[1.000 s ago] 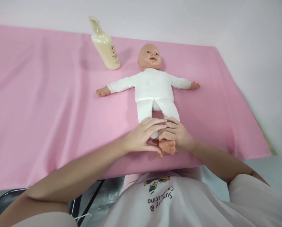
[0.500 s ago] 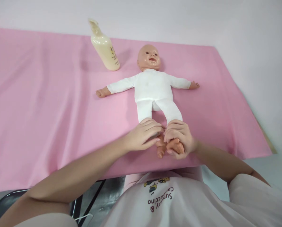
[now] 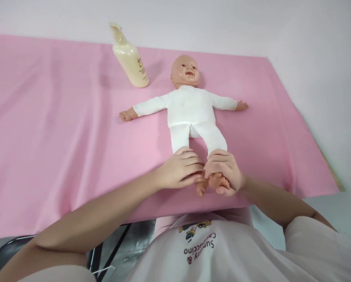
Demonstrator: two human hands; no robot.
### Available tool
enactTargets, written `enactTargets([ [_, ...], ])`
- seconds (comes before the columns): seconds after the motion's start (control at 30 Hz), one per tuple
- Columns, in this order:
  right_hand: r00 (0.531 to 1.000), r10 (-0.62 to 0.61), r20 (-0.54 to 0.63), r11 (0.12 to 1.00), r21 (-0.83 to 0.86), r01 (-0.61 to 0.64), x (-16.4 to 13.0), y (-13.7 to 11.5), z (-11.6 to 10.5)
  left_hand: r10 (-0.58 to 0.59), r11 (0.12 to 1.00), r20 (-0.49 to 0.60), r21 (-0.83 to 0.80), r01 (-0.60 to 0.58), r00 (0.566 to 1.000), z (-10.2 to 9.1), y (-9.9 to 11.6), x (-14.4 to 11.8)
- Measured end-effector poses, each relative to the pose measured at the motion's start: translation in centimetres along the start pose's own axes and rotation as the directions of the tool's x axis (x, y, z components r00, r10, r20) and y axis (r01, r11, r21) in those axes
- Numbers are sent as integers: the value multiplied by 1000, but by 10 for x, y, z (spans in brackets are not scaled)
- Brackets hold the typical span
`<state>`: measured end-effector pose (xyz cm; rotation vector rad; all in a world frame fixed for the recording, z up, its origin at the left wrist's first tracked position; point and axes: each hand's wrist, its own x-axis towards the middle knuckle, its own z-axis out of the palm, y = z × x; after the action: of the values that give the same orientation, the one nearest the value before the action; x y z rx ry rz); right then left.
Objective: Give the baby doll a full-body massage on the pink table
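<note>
A baby doll (image 3: 190, 105) in a white cloth suit lies face up, arms spread, its feet toward me. My left hand (image 3: 182, 170) is curled over the lower leg on the left, and that leg's bare foot (image 3: 201, 188) shows below my fingers. The other foot (image 3: 218, 181) sits in the grip of my right hand (image 3: 226, 168), fingers over the ankle and thumb beneath the foot. Both hands are closed and side by side, close to touching. My fingers hide the doll's ankles.
Beyond the doll's arm on the left stands a pump bottle (image 3: 131, 64) of pale yellow liquid. A pink cloth (image 3: 60, 137) covers the table and hangs at the near edge. A white wall (image 3: 319, 58) rises behind. Part of a black chair (image 3: 9, 250) shows at lower left.
My left fingers have closed a little more round the leg, with the thumb nearer the foot. My right thumb and the foot in that hand have shifted slightly. Doll's body and bottle are unmoved.
</note>
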<state>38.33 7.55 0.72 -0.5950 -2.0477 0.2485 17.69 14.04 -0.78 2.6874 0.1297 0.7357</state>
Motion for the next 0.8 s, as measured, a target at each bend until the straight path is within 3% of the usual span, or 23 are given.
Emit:
enactTargets([
  [0.33, 992, -87, 89, 994, -60, 92, 1, 0, 3, 3, 1000, 40, 9, -4, 999, -1, 0, 0],
  [0.53, 995, -53, 88, 993, -102, 62, -2, 5, 6, 27, 999, -20, 24, -27, 999, 1, -1, -2],
  [0.67, 995, 39, 93, 984, -174, -22, -3, 8, 4, 26, 998, -57, 57, -23, 998, 2, -3, -2],
  [0.8, 998, 56, 27, 969, -241, -47, -5, 10, 6, 37, 998, -114, 60, -31, 993, 3, -4, -1],
])
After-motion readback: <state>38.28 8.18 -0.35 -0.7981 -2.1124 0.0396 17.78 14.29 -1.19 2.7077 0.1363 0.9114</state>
